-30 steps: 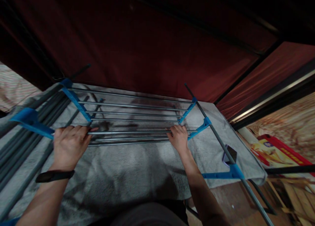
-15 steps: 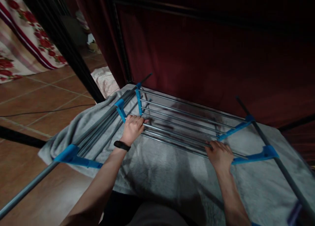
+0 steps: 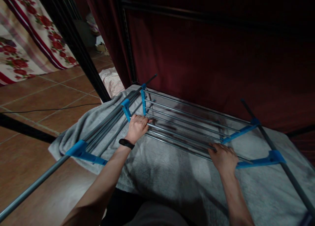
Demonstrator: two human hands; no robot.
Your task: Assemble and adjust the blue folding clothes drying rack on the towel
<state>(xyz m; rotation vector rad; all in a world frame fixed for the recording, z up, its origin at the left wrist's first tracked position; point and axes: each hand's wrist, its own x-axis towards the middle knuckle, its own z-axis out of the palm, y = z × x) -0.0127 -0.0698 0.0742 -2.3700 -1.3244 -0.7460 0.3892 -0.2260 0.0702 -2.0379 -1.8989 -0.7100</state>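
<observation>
A drying rack of thin metal rods (image 3: 182,134) and blue plastic brackets (image 3: 261,159) rests on a grey blanket (image 3: 169,167). My left hand (image 3: 138,125), with a black band on the wrist, is closed around the rods at their left end, beside a blue bracket (image 3: 126,109). My right hand (image 3: 223,157) is wrapped over the rods near their right end, next to the right bracket. Several more rods (image 3: 108,121) lie bundled at the left between blue brackets. Grey side poles run along both ends of the rack.
Black metal bed-frame posts (image 3: 76,45) and a dark red curtain (image 3: 197,61) stand behind the blanket. To the left are a tiled floor (image 3: 61,84), a dark cable (image 3: 49,108), a floral cloth (image 3: 31,35) and a striped cloth (image 3: 112,81).
The whole view has shifted slightly, so the rack and both hands appear a little further right. Both hands keep their grip on the rods.
</observation>
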